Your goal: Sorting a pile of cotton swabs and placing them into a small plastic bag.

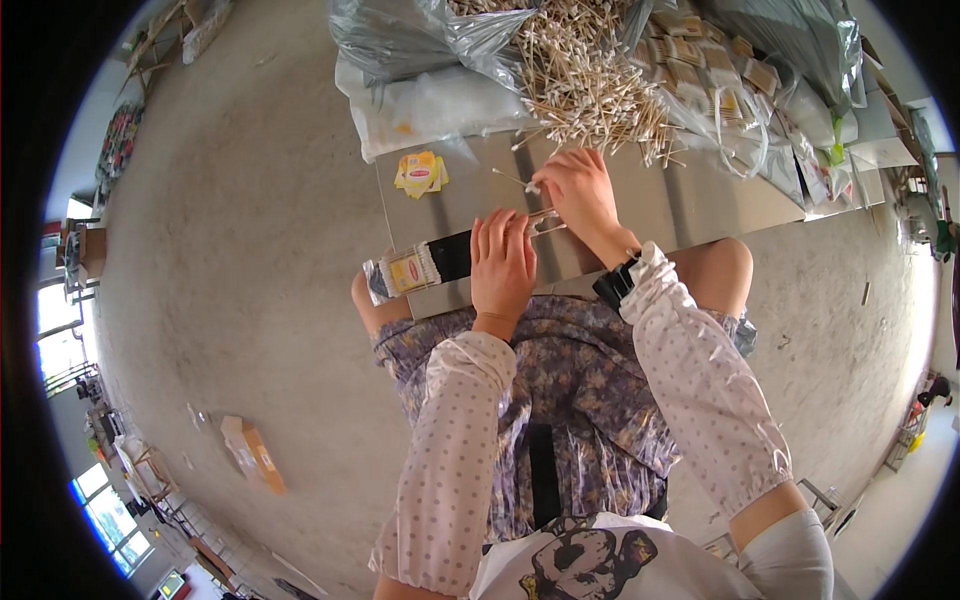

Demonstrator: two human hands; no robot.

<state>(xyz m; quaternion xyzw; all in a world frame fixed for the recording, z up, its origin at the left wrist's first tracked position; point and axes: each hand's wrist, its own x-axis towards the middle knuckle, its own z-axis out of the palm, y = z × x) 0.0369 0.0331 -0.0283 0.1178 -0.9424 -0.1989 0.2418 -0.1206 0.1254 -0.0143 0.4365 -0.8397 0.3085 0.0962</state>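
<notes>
A long black strip (453, 257) lies along the near edge of the metal table, partly under my left hand (503, 262). The fingers of that hand stretch flat across it. Several cotton swabs (546, 222) show just right of these fingers; where they end is hidden. My right hand (580, 195), closed in a pinch, holds cotton swabs (516, 181) whose tips point left. A clear pack of swabs with a yellow label (410, 271) sits at the strip's left end.
A big heap of loose cotton swabs (590, 85) covers the table's far middle, beside grey plastic bags (400, 40). Bundled swab packs (700, 65) fill the far right. Yellow labels (421, 174) lie on the metal table (455, 208). A cardboard box (252, 455) rests on the floor.
</notes>
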